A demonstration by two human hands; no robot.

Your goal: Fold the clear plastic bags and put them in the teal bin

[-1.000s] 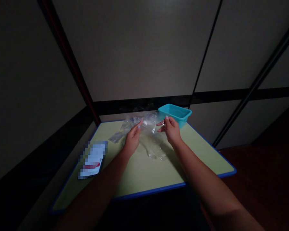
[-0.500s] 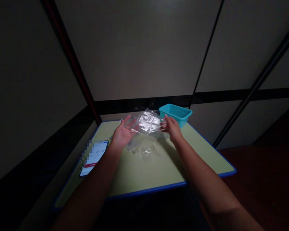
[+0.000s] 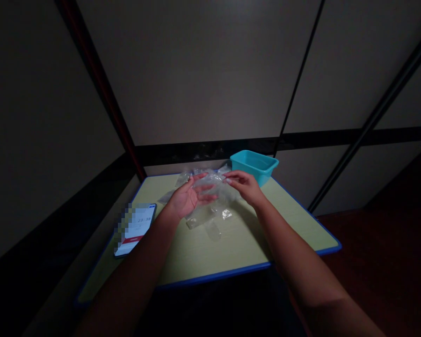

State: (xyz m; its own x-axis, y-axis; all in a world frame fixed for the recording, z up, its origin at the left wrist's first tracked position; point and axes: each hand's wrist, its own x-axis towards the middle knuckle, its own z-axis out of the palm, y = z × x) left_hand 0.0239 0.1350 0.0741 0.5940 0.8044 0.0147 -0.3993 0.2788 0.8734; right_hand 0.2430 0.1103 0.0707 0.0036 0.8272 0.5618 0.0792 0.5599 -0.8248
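Note:
My left hand (image 3: 191, 199) is held palm up over the table with its fingers spread, right beside a crumpled piece of thin clear plastic (image 3: 215, 179). Some of that film lies behind or around the fingers; exactly where it touches them is hard to see. From the other side, my right hand (image 3: 245, 186) pinches the plastic's edge between thumb and fingers. Below the hands, more clear plastic pieces (image 3: 213, 229) lie loosely on the table, some with narrow, finger-like shapes. Whether they are bags or gloves cannot be made out.
A turquoise plastic basin (image 3: 255, 161) stands at the table's back right, just behind my right hand. On the left lies a phone (image 3: 136, 231) with a lit screen. The pale table (image 3: 210, 262) has a blue edge and stands close to the panelled wall (image 3: 203, 84).
The clear plastic, earlier stretched out shiny between both hands, is now lower and more crumpled. My right fingers have closed into a pinch and moved slightly left. My left hand has turned with fingers pointing right.

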